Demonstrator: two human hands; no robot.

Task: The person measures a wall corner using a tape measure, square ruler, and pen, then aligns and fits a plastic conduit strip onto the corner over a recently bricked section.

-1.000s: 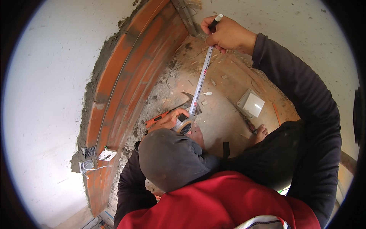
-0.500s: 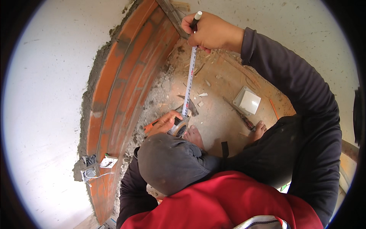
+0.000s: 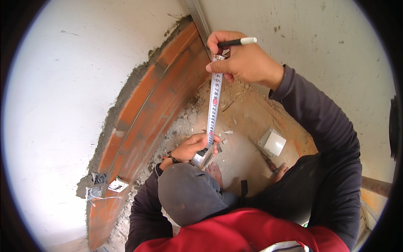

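A tape measure (image 3: pixel 214 98) has its white blade drawn out between my two hands. My left hand (image 3: pixel 189 147) is closed round the side of its case, by my raised knee. Near the wall corner, my right hand (image 3: pixel 247 59) pinches the blade's hooked end between thumb and finger. The same hand also keeps a black marker with a white end (image 3: pixel 236 42), lying crosswise above the hook. Close to the right hand stands a metal corner strip (image 3: pixel 200 21). To the left runs a band of bare orange brick (image 3: pixel 145 113) with a grey mortar edge.
Loose wires and a white socket plate (image 3: pixel 118 185) hang at the lower left of the brickwork. On the dusty floor (image 3: pixel 241 126) lie rubble, a white square box (image 3: pixel 273 143) and a screwdriver-like tool (image 3: pixel 269 163) near my bare foot. White walls rise on both sides.
Both hands have come up off the floor with the tape measure, toward the view. The marker has turned from upright to nearly level. The wall corner has shifted right in view.
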